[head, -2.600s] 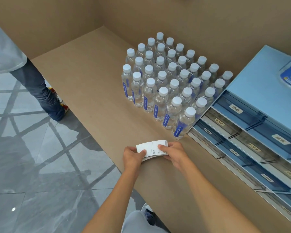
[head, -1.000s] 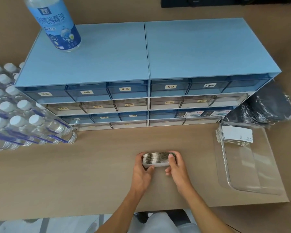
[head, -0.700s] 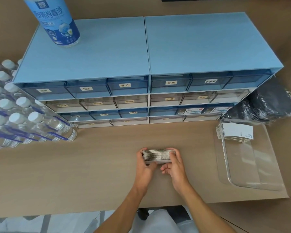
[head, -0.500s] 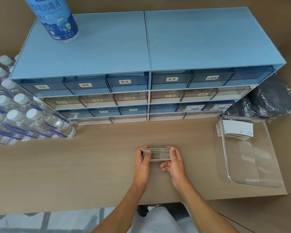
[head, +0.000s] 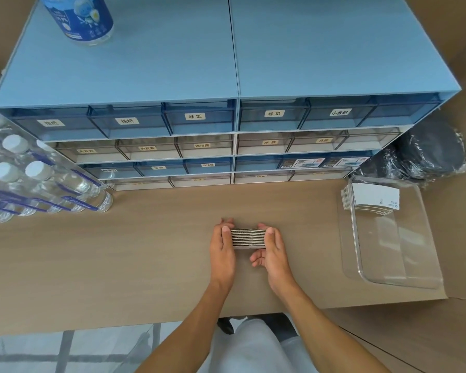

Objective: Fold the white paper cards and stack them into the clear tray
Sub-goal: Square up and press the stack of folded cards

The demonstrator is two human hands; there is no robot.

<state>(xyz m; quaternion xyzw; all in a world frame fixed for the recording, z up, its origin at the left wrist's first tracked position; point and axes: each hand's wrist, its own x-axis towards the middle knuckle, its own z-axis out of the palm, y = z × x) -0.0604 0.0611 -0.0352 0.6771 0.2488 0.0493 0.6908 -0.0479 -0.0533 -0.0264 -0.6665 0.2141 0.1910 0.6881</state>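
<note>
Held item: a bundle of white paper cards is gripped on edge just above the bench, its long axis running left to right.
Left hand: closed on the bundle's left end, thumb laid over the top edges.
Right hand: closed on the bundle's right end, thumb on top, the lower fingers curled loosely beneath.
Destination: the clear tray is set on the bench well to the right of the hands, its long axis running away from the person.
Tray contents: a folded stack is already laid at the tray's far end; the near part is bare.
Key relation: the tray lies on the right hand's side, so that hand is the nearer one for a transfer.
Step judged: the bundle is probably being squared up; whether these cards are already folded cannot be told.
Surroundings: blue drawer units are behind the hands, water bottles at the left.
</note>
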